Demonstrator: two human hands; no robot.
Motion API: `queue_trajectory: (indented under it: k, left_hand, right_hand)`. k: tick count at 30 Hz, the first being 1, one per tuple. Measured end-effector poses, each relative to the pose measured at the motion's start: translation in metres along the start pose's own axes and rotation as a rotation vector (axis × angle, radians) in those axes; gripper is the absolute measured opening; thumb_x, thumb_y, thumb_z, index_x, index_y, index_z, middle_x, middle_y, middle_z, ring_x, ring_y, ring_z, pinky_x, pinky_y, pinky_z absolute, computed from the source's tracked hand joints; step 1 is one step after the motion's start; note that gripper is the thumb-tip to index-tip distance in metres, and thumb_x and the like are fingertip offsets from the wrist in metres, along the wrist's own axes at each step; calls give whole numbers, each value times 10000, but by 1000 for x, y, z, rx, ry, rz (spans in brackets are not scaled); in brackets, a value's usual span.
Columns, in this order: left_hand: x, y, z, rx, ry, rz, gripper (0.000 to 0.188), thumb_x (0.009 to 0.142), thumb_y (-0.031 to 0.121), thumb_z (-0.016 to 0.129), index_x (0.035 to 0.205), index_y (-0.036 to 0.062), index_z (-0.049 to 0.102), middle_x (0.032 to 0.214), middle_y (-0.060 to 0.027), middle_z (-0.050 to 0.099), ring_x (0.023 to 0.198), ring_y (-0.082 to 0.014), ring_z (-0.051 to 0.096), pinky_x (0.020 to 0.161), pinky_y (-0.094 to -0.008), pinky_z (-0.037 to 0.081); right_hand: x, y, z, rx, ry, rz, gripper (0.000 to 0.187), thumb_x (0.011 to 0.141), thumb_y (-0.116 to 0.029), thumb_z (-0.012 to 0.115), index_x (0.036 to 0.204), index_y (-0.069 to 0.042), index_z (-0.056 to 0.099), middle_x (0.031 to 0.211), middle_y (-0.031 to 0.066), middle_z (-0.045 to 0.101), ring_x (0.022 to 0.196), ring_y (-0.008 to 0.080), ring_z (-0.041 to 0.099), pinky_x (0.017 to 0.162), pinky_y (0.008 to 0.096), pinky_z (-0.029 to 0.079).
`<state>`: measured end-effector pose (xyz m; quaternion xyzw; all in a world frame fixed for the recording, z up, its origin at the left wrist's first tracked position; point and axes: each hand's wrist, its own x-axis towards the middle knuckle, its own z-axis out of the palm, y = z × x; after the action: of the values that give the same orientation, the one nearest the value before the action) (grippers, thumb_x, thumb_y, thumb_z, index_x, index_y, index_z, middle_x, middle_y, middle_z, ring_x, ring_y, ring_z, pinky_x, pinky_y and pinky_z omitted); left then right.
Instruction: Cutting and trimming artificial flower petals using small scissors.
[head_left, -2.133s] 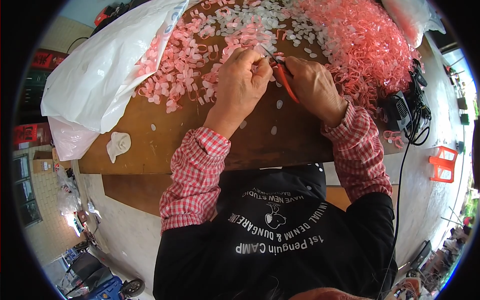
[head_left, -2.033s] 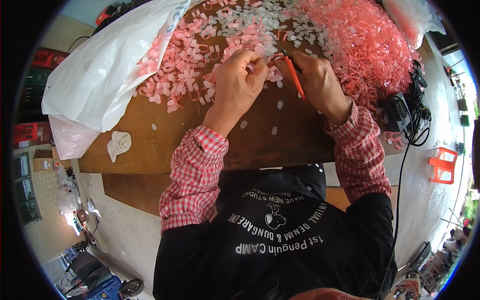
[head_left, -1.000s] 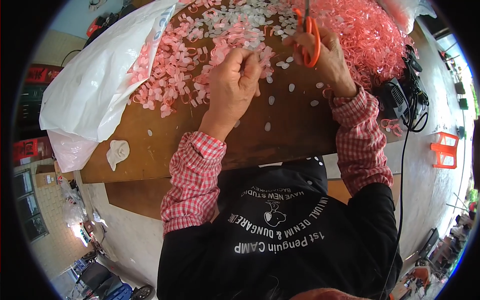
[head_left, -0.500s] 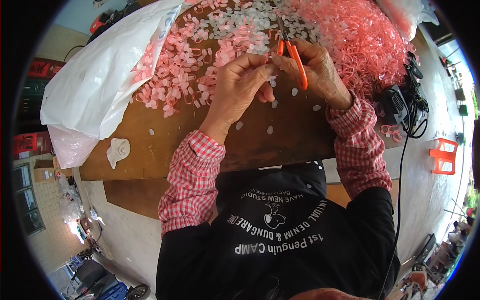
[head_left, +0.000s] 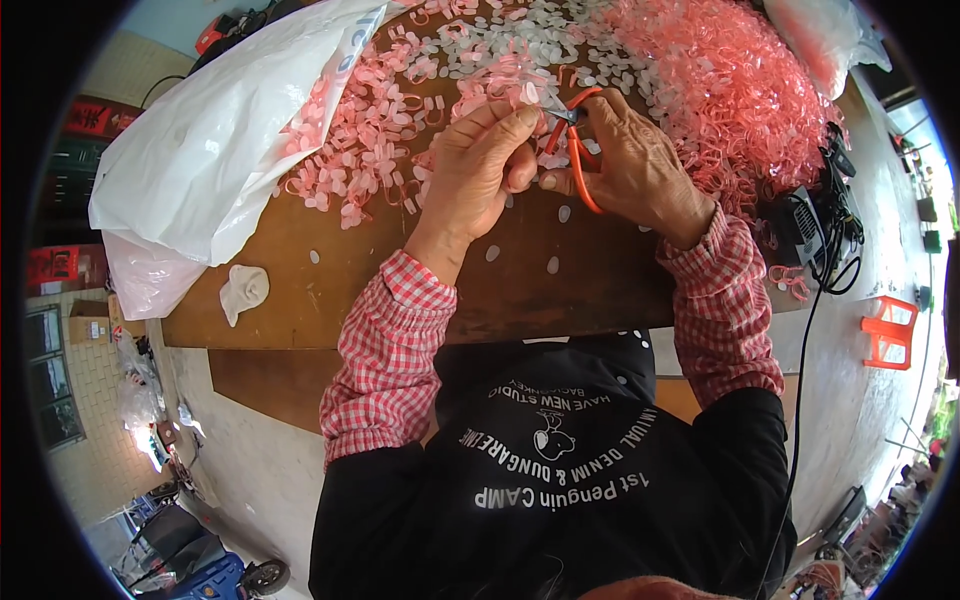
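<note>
My right hand (head_left: 645,165) grips orange-handled scissors (head_left: 581,178), with the handles spread apart. Their short metal blades point left, up against my left fingertips. Thumb and forefinger of my left hand (head_left: 468,180) pinch a small pink plastic piece (head_left: 530,93), partly covered by the fingers. Whether the blades touch the piece I cannot tell. Both hands are raised over the brown table (head_left: 400,300). Just beyond them lie loose pink loop-shaped pieces (head_left: 375,110) with pale oval tabs. Small whitish ovals (head_left: 480,45) are scattered farther back.
A big heap of pink plastic pieces (head_left: 720,80) fills the far right. To the left lies a white plastic bag (head_left: 220,150), with a crumpled cream cloth (head_left: 243,292) nearer me. A black device with cables (head_left: 805,225) sits at the right edge. An orange stool (head_left: 888,332) stands beyond.
The scissors have turned from pointing away to pointing left, with their blades brought to my left fingertips. My right fingers have shifted onto the handles, which have spread.
</note>
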<state>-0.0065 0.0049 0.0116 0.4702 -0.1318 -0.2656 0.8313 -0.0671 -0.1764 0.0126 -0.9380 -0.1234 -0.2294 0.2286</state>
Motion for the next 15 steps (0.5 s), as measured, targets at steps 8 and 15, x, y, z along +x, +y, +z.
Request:
queue_trajectory:
  k: [8, 15]
  left_hand:
    - [2, 4, -5, 150, -124, -84, 180, 963, 221, 585, 947, 49, 637, 790, 10, 603, 526, -67, 427, 467, -210, 300]
    - [4, 7, -8, 313, -146, -94, 235, 953, 266, 604, 928, 35, 638, 763, 8, 592, 504, -50, 427, 459, -198, 322]
  right_hand:
    - [-3, 5, 1, 46, -39, -48, 723, 721, -463, 789, 1117, 52, 472, 962, 214, 533, 831, 392, 591, 715, 445, 486]
    - [-4, 1, -3, 40, -108, -31, 744, 729, -421, 800, 1187, 46, 446, 1019, 205, 538, 904, 392, 598, 753, 443, 504]
